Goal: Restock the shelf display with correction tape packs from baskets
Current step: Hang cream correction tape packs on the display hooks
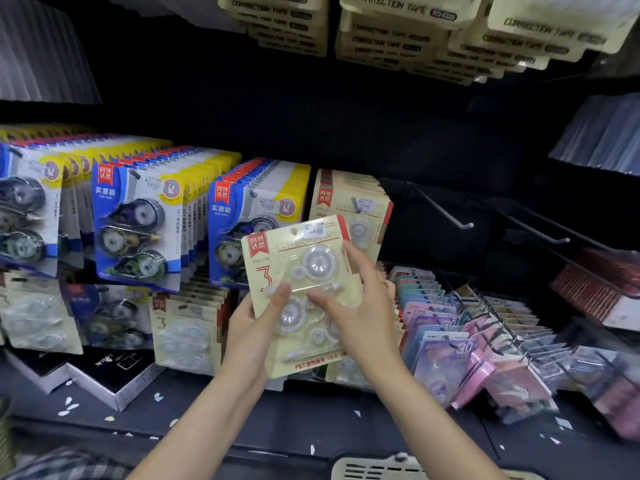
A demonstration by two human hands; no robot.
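A cream correction tape pack [304, 265] with a red "3" and clear tape wheels is held up in front of the shelf. My left hand [256, 327] grips its lower left edge, thumb on the front. My right hand [360, 306] holds the right side, thumb across the blister and fingers along the edge. Just behind it, a row of the same cream packs [349, 199] hangs on a hook. A pale basket rim [377, 469] shows at the bottom edge.
Blue and yellow tape packs [138, 223] fill the hooks to the left. Two bare hooks [446, 209] stick out at the right. Pink and purple packs [478, 344] hang lower right, more cream packs [187, 327] lower left. Black notebooks [104, 372] lie on the dark shelf base.
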